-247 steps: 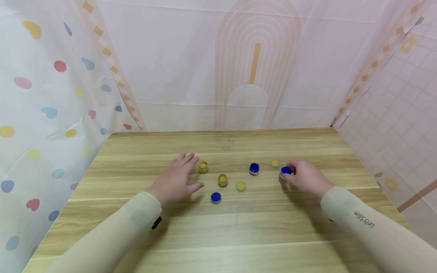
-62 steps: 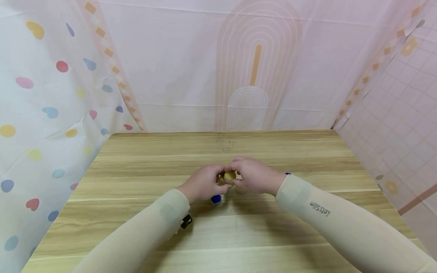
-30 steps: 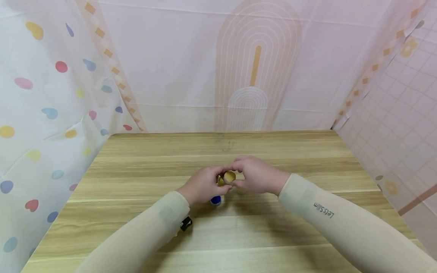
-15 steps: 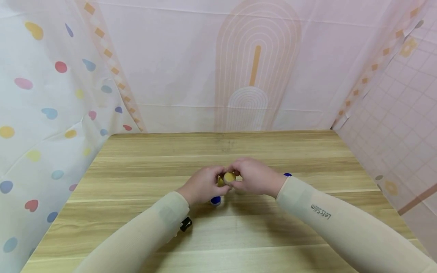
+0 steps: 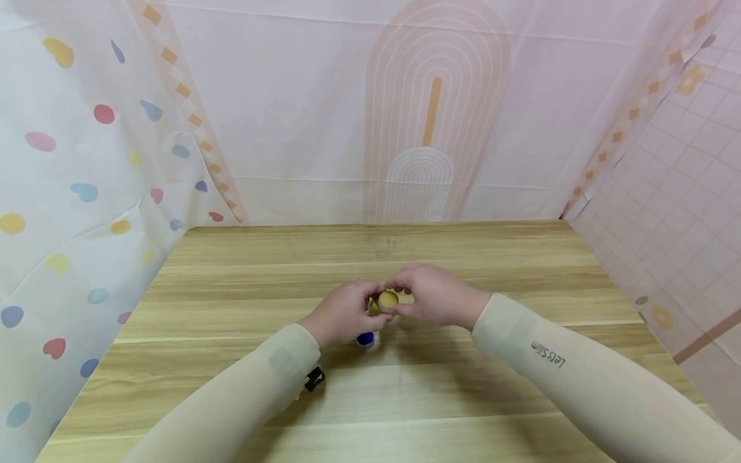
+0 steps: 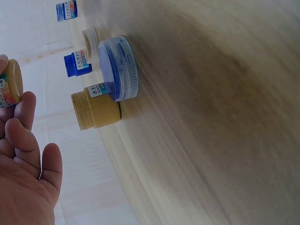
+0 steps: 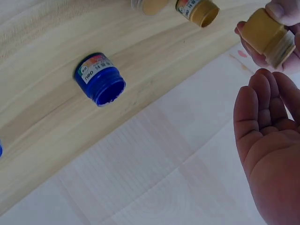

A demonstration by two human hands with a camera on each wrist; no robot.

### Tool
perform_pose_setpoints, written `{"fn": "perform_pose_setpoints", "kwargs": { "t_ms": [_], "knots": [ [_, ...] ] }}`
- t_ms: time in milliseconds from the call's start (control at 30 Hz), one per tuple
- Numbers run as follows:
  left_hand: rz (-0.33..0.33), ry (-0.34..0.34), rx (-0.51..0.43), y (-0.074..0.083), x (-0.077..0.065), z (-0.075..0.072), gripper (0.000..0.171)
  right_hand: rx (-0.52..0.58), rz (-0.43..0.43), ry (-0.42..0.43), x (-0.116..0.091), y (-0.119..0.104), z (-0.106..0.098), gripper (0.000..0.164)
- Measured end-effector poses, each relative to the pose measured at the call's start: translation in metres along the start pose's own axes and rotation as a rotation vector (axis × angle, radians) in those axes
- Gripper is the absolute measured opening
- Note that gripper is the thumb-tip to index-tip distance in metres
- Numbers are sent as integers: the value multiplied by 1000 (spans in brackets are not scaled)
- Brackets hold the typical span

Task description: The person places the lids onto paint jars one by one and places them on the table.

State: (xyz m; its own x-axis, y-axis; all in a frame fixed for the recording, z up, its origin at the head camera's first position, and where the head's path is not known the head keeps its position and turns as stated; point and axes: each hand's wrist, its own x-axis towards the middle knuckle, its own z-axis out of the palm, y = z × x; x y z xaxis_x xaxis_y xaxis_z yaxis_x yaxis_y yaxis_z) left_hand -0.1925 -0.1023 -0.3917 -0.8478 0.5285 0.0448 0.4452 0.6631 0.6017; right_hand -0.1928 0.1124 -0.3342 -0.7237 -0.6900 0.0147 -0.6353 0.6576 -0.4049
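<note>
Near the middle of the table my left hand (image 5: 344, 313) grips a small yellow paint jar (image 7: 262, 30), which is tilted and raised off the wood. My right hand (image 5: 437, 297) meets it from the other side, thumb and forefinger around the yellow-topped lid (image 5: 388, 300) at the jar's mouth. Its other fingers (image 7: 248, 112) stay loose in the right wrist view. A second yellow paint jar (image 6: 96, 110), uncapped, stands on the table beside a blue lid (image 6: 119, 68). The hands hide part of the held jar in the head view.
An uncapped blue paint jar (image 7: 98, 77) stands behind the right arm, and another blue jar (image 6: 66, 10) is farther right. A second yellow lid (image 5: 408, 321) lies beneath the right hand. Patterned cloth (image 5: 289, 116) hangs along the table's back edge (image 5: 278, 226).
Earlier the right hand held a blue jar at the right and the left hand lay open by a yellow jar. Both then met at the yellow jar; lately the right fingers shift slightly at its lid.
</note>
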Motion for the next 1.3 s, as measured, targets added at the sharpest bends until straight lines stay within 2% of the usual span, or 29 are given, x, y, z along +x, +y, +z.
{"fn": "perform_pose_setpoints", "kwargs": {
  "t_ms": [233, 600, 733, 933, 1100, 1300],
  "knots": [
    [16, 7, -3, 0, 0, 0, 21, -2, -19, -7, 0, 1, 3, 33],
    [18, 11, -31, -3, 0, 4, 20, -1, 56, 19, -2, -1, 8, 25],
    [17, 8, -34, -3, -1, 4, 19, 11, 75, 28, -3, 0, 9, 30],
    [4, 0, -35, -3, 1, 3, 18, 33, 24, 40, -1, 4, 6, 40],
    [-4, -1, -40, -2, 0, 2, 19, 4, -37, 15, -1, 4, 4, 34],
    [3, 6, -40, -2, 0, 3, 21, -26, -39, 2, -2, 2, 5, 32]
  ]
}}
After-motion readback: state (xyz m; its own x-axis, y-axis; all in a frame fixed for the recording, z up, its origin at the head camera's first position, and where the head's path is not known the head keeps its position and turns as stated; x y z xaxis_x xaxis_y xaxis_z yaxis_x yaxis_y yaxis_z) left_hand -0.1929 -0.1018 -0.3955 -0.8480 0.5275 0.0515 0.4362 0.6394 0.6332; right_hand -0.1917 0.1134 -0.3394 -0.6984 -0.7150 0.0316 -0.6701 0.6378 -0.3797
